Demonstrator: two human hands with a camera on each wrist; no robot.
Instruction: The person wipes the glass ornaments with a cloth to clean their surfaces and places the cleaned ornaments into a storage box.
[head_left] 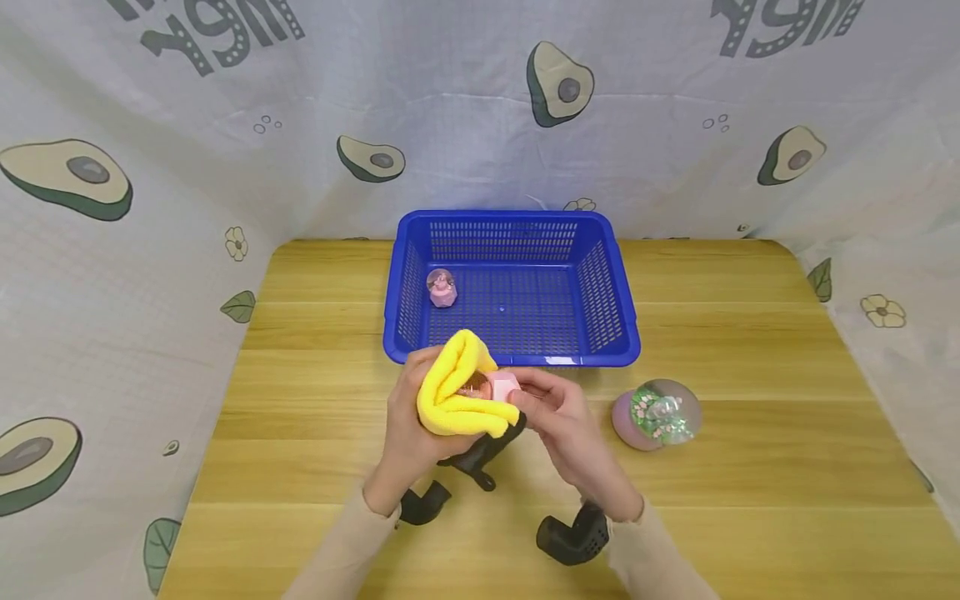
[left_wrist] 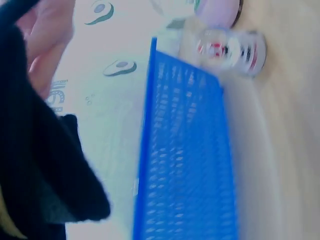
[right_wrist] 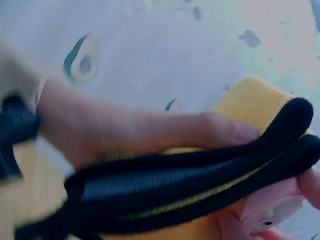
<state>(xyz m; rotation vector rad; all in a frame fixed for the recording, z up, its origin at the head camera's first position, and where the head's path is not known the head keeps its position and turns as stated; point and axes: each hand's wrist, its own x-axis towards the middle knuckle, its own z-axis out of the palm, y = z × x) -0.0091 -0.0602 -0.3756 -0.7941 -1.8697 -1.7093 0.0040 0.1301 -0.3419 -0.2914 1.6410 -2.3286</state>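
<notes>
My left hand [head_left: 408, 425] grips a folded yellow cloth [head_left: 437, 402], which wraps the round part of a small snow globe. The globe's pink base [head_left: 506, 386] sticks out of the cloth toward the right. Fingers and thumb of my right hand [head_left: 562, 421] pinch that base from the side. Both hands are held just in front of the blue basket [head_left: 510, 216]. In the right wrist view the pink base [right_wrist: 275, 205] shows a white patch, while a black strap hides part of the grip. The left wrist view barely shows the left hand.
Inside the basket, at its left, stands a small pink snow globe [head_left: 442, 288]. A larger snow globe with a purple base [head_left: 632, 421] is on the wooden table [head_left: 787, 400] to the right. Black mounts [head_left: 570, 537] hang at both wrists. A patterned cloth hangs behind.
</notes>
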